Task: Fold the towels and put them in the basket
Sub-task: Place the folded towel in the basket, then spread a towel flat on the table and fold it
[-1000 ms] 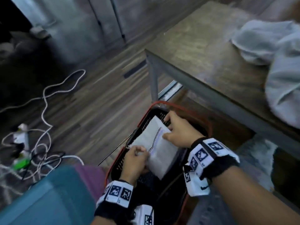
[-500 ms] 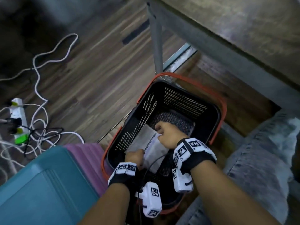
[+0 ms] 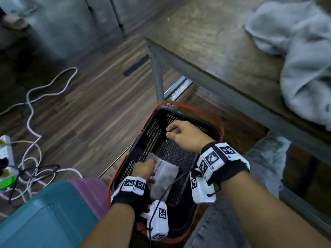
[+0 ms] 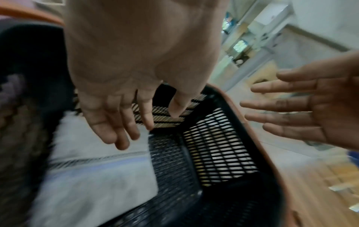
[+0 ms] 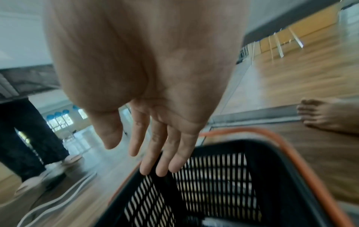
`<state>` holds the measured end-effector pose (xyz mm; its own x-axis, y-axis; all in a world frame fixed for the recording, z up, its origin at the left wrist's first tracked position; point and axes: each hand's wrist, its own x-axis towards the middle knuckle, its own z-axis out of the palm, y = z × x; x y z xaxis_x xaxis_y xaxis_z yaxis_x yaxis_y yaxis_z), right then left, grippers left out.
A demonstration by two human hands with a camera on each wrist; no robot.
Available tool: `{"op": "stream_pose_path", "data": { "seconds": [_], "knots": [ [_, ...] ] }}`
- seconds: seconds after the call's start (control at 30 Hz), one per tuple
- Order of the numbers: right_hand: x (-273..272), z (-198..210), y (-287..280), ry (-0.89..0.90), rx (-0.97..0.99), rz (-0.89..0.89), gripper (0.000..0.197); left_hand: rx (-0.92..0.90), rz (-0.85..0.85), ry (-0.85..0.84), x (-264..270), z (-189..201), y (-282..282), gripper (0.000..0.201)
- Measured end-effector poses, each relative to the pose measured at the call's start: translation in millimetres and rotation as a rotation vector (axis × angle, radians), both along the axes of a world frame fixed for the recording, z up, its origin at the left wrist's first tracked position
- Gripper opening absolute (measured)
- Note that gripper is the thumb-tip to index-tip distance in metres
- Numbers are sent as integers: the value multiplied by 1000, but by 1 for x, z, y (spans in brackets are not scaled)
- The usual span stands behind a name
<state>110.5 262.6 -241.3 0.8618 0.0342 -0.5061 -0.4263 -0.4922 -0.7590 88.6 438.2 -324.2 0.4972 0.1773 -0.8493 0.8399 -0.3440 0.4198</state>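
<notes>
A black mesh basket (image 3: 152, 133) with an orange handle stands on the floor beside the table leg. A folded white towel (image 3: 165, 176) with a dark striped band lies flat on the basket's bottom at its near end, also seen in the left wrist view as the towel (image 4: 93, 181). My left hand (image 3: 146, 167) hovers over the towel's left edge with fingers straight (image 4: 124, 138); whether it touches is unclear. My right hand (image 3: 172, 131) is above the basket's far end, holding nothing, its fingers (image 5: 149, 161) relaxed. More towels (image 3: 300, 56) lie crumpled on the table.
The wooden table (image 3: 215, 56) with a grey metal frame stands just beyond the basket. A teal and purple box (image 3: 44, 215) is at the near left. White cables and a power strip (image 3: 7, 154) lie on the floor to the left. A grey rug (image 3: 232, 212) lies on the right.
The folded towel went from held above the basket down onto its bottom. Both hands let go of it, and the right hand lifted away towards the far end.
</notes>
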Motion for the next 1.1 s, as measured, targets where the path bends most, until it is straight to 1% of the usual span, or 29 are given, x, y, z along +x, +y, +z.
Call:
{"op": "stream_pose_path", "data": {
  "seconds": [0.07, 0.2, 0.3, 0.43, 0.53, 0.63, 0.73, 0.83, 0.87, 0.93, 0.97, 1.0, 1.03, 1.1],
  "knots": [
    [-8, 32, -13, -102, -55, -36, 15, -79, -72, -65, 8, 31, -20, 28],
    [-41, 97, -41, -284, -200, -133, 7, -203, -257, -221, 14, 105, -75, 28],
    [-83, 140, -70, -382, -311, -237, 12, -278, -412, -335, 3, 159, -118, 24],
    [-142, 175, -113, -386, -371, -368, 15, -425, -593, -565, -25, 201, -160, 26],
    [-188, 187, -144, -374, -439, -487, 15, -482, -748, -664, -50, 222, -195, 28],
    [-231, 188, -169, -346, -473, -597, 13, -497, -934, -745, -77, 234, -233, 32],
    [-271, 181, -192, -320, -526, -694, 11, -442, -1136, -851, -102, 235, -262, 23],
    [-302, 172, -213, -284, -560, -771, 7, -407, -1276, -919, -118, 232, -286, 14],
    [-310, 169, -220, -270, -568, -793, 6, -371, -1333, -956, -121, 229, -295, 18],
    [-321, 163, -234, -257, -571, -827, 4, -255, -1483, -1055, -122, 221, -311, 35],
    [-324, 160, -239, -252, -561, -843, 5, -201, -1541, -1082, -121, 217, -317, 43],
    [-326, 157, -244, -247, -551, -853, 7, -144, -1582, -1101, -121, 213, -322, 46],
    [-326, 154, -248, -243, -544, -860, 9, -76, -1608, -1138, -120, 210, -327, 44],
    [-324, 149, -254, -256, -516, -874, 16, 70, -1623, -1252, -119, 209, -335, 32]
  ]
}}
